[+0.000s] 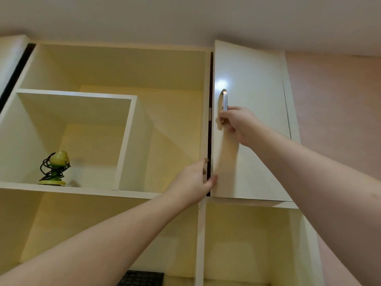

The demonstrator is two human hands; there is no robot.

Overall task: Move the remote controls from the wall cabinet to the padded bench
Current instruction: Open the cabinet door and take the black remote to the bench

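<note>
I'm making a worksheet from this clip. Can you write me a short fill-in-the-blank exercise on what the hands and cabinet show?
1. The right hand grips the metal ____ of the cabinet door.
2. The left hand rests its fingers on the door's ____ edge.
3. The green gadget on the shelf is wrapped in a black ____.

Missing words: handle; left; cord

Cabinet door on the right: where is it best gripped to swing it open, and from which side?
Grip the vertical metal handle near the cabinet door's left edge, coming from the front. It stands off the panel, so fingers can hook behind it, as the right hand does at its lower end. The left hand is at the door's lower left edge, where a dark gap shows.
</note>
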